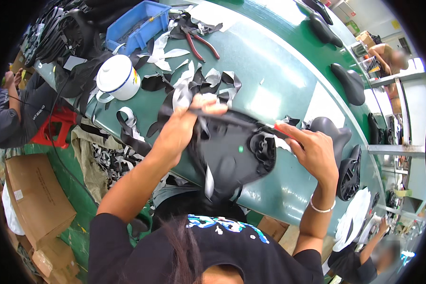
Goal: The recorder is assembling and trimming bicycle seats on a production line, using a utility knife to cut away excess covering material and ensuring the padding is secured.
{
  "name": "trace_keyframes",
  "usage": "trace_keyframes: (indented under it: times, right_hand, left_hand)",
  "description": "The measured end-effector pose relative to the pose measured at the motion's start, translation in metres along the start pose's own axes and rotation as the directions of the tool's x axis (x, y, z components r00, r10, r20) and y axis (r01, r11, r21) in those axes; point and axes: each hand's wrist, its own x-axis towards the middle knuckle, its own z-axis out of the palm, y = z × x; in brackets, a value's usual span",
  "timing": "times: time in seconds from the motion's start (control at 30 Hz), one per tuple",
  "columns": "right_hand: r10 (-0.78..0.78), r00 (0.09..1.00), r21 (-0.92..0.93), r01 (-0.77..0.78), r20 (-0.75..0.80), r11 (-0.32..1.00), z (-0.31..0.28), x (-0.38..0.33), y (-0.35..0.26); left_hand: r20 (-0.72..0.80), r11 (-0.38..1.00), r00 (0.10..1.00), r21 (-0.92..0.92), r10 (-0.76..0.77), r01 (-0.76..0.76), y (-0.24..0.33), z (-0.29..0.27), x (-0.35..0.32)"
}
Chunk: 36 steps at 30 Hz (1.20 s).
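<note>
A black bicycle saddle point(232, 156) lies underside up in front of me, over the near edge of the green table point(270, 80). My left hand point(187, 120) grips the saddle's far left rim, pinching a black strip of covering there. My right hand point(312, 149) holds a small red-handled tool point(281, 131) whose tip touches the saddle's right rim. A grey strip point(208, 182) hangs from the saddle's near end.
Black and grey trimmings point(208, 83) lie heaped beyond the saddle, with red-handled pliers point(199, 45), a white lidded mug point(118, 78) and a blue bin point(137, 23). More saddles point(348, 83) line the table's right side. Cardboard boxes point(35, 194) stand at lower left. Other people sit around.
</note>
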Motion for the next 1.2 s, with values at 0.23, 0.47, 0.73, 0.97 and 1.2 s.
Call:
trace_keyframes:
  times: [0.23, 0.47, 0.73, 0.97, 1.2]
  right_hand:
    - [-0.143, 0.978, -0.119, 0.162, 0.148, 0.980, -0.008, -0.031, -0.031]
    - [-0.002, 0.995, -0.065, 0.008, 0.104, 0.998, -0.008, -0.067, -0.040]
    - [0.104, 0.991, 0.012, -0.105, 0.079, 0.994, 0.010, -0.110, -0.039]
    - [0.591, 0.685, 0.796, -0.595, 0.426, 0.115, 0.046, -0.164, -0.104]
    - [0.694, 0.695, 0.928, -0.356, 0.187, 0.107, 0.073, -0.141, -0.077]
  left_hand:
    - [0.143, 0.800, 0.807, -0.314, 0.573, -0.512, 0.045, -0.055, -0.004]
    - [0.563, 0.071, 0.825, 0.822, 0.038, -0.564, 0.029, -0.019, 0.020]
    - [0.202, 0.975, 0.978, -0.221, 0.050, -0.004, 0.027, 0.065, 0.028]
    - [-0.798, 0.603, 0.539, -0.297, 0.270, -0.741, 0.056, 0.055, 0.042]
    - [0.283, 0.477, 0.914, 0.786, 0.291, -0.395, 0.010, 0.034, 0.020]
